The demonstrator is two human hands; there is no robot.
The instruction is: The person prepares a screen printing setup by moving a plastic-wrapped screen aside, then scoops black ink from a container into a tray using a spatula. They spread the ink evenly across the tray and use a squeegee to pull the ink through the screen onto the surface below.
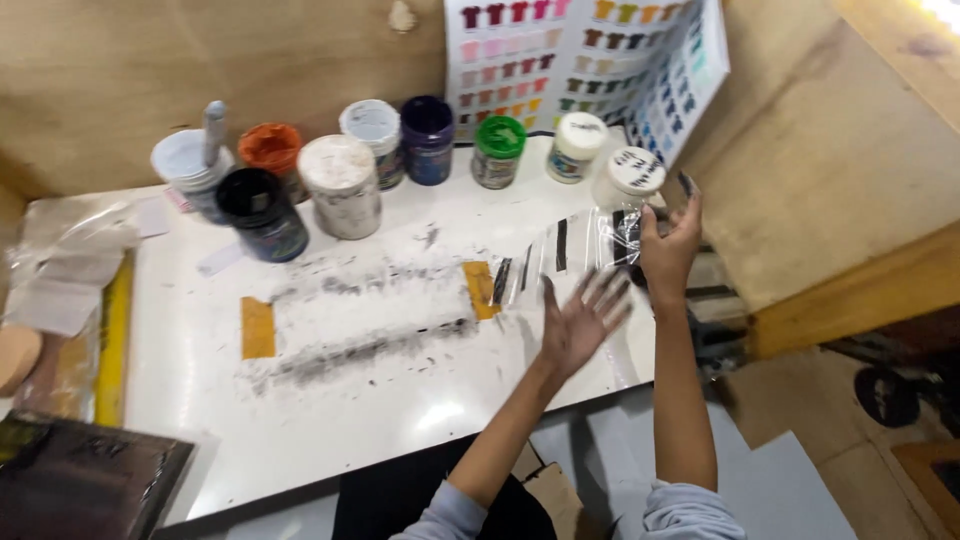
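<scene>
1. We see a white table (300, 420) with black ink smears across its middle.
2. Our left hand (580, 322) is open, with its fingers spread wide. It holds nothing and floats just above the table.
3. Our right hand (668, 250) is at 2 o'clock from the left hand, and close to it. Its fingers pinch the right end of a clear plastic sheet (570, 252).
4. The sheet has black stripes on it. It runs from the right hand toward 9 o'clock and lies between the two hands and the jars.
5. The left end of the sheet touches a piece of yellow tape (480, 288) stuck on the table.
6. A second yellow tape piece (258, 327) sits well apart, at 9 o'clock from the first one, on the far side of the smears.
7. A row of ink jars stands at 12 o'clock on the table. One has a green lid (499, 137), one is dark blue (428, 138), and one is open and black (262, 212).
8. A white-lid jar (629, 176) stands just beside the right hand, at 11 o'clock from it.
9. A colour chart (580, 60) with little shirt shapes leans on the wall behind the jars.
10. A yellow-edged frame (115, 340) lies at the table's 9 o'clock side.
</scene>
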